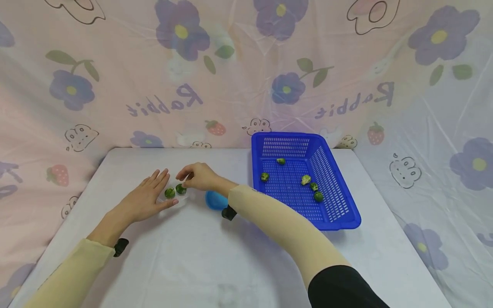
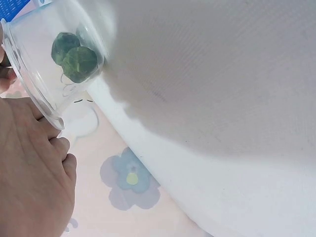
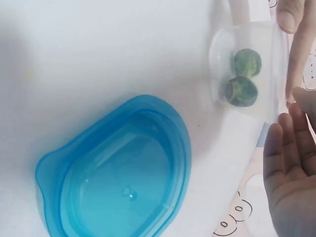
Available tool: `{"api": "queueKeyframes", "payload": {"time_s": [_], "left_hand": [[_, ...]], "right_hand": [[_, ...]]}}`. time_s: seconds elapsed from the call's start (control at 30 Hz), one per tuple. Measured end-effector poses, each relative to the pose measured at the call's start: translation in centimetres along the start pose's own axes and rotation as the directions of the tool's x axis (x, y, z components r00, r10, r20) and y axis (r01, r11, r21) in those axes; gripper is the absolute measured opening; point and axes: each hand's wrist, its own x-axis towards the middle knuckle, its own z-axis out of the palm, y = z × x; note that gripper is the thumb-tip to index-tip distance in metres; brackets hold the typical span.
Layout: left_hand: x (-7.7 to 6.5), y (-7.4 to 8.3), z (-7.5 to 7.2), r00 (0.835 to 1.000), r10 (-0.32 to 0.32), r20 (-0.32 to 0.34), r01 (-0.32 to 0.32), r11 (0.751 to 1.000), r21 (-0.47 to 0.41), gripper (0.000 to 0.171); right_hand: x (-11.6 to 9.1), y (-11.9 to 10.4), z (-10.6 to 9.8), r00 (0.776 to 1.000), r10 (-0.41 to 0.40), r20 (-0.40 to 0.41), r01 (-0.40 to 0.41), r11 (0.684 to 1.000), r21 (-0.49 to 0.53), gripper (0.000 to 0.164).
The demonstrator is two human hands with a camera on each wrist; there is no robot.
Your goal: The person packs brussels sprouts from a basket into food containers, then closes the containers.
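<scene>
A clear plastic container (image 2: 39, 74) stands on the white table with two green Brussels sprouts (image 3: 247, 76) visible inside. My left hand (image 1: 144, 199) rests against its left side, thumb and fingers spread beside the rim. From the other side my right hand (image 1: 202, 176) reaches over the container, fingers slightly bent near the rim. No sprout shows between its fingers in the right wrist view, though the fingertips are partly hidden. A blue translucent bowl-like piece (image 3: 123, 177) lies on the table under the right wrist.
A blue perforated basket (image 1: 343, 214) stands at the right, holding several Brussels sprouts (image 1: 306, 179) spread over its floor. Behind the table (image 1: 185, 261) hangs a pink printed cloth (image 1: 231, 85), which also runs down both sides.
</scene>
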Motion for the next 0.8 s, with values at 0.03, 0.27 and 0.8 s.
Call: {"api": "queueKeyframes", "payload": {"time_s": [0.03,0.27,0.8], "left_hand": [[0.0,0.0,0.0,1.0,0.0,0.001,0.0,1.0,0.001,0.103],[0.1,0.1,0.1,1.0,-0.01,0.011,0.01,1.0,0.003,0.105],[0.1,0.1,0.2,1.0,-0.008,0.002,0.008,1.0,-0.006,0.106]], "right_hand": [[-0.1,-0.1,-0.1,1.0,-0.001,-0.002,0.001,1.0,0.008,0.028],[-0.6,-1.1,-1.1,0.999,-0.048,-0.017,0.048,0.998,0.035,0.029],[-4.5,-3.6,-7.5,0.973,-0.141,-0.185,0.169,0.975,0.142,0.03]]}}
